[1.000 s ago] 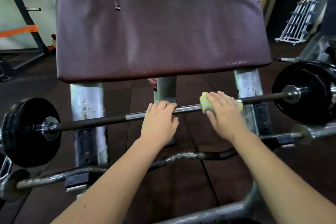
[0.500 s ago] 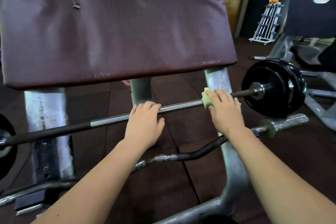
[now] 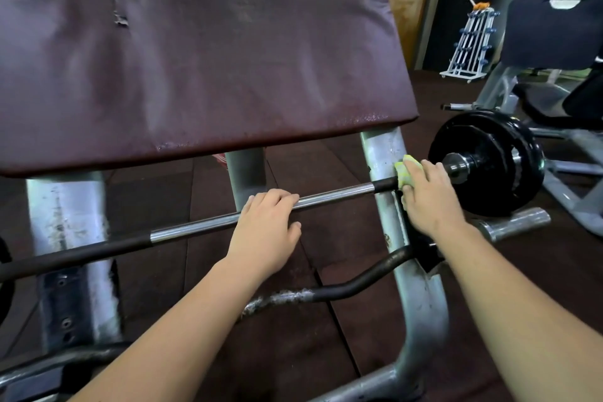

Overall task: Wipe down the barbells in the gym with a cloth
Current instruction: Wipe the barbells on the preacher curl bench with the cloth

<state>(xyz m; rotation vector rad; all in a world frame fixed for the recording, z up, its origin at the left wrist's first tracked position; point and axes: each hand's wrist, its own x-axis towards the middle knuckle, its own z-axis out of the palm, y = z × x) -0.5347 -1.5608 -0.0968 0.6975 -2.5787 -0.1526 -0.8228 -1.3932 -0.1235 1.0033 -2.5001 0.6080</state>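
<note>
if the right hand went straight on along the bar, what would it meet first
Probably the metal collar, close ahead of the right hand wrapping the yellow-green cloth round the barbell; the black weight plate sits right behind it.

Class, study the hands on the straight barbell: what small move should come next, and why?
Probably slide the right hand and cloth leftward along the barbell: the cloth sits beside the weight plate, and the left hand grips the middle.

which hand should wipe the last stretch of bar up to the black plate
Right. The right hand presses the yellow-green cloth onto the barbell, just beside the weight plate. The left hand holds the bar's chrome middle with no cloth, farther from the plate.
</note>
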